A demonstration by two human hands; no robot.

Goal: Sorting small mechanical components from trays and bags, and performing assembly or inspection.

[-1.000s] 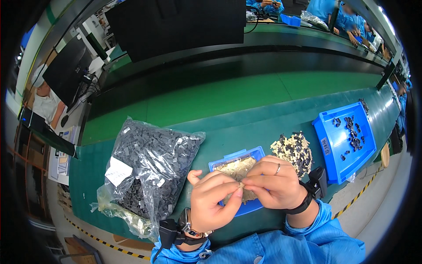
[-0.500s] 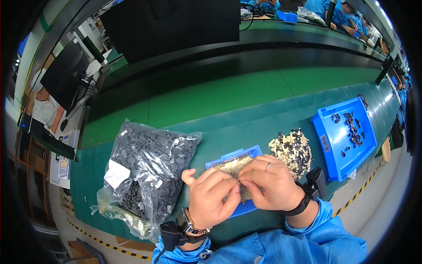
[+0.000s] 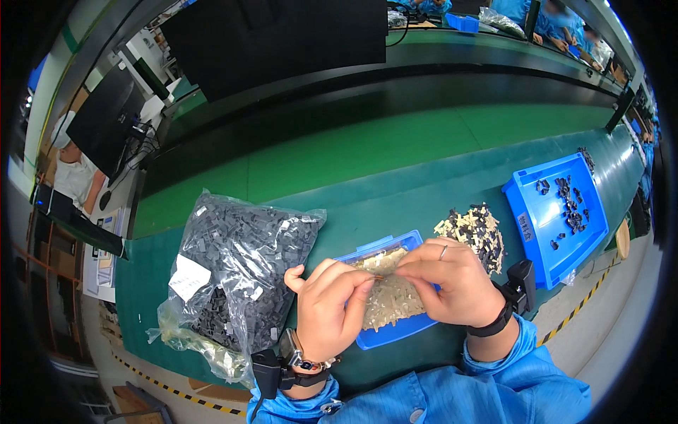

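Observation:
My left hand [image 3: 330, 300] is closed in a pinch, with a small dark, brownish part [image 3: 378, 278] sticking out from its fingertips. Just to the right, my right hand [image 3: 448, 283] has its thumb and forefinger pressed together; what they hold, if anything, is too small to make out. Both hands are over a blue tray [image 3: 367, 340] of small cream-coloured pieces [image 3: 392, 305], which they partly hide. Beyond my right hand lies a heap of mixed cream and black small parts [image 3: 484, 237] on the green table mat.
A large clear bag [image 3: 247, 247] full of black parts lies on the left, a white label [image 3: 188, 277] on it. At the right, a blue bin [image 3: 531, 205] holds scattered black parts. A dark monitor [image 3: 275, 42] stands at the back. People work farther off.
My hands have drawn apart, the left moving left and the right moving right. The tray's cream pieces and the small part in my left fingertips now show between them.

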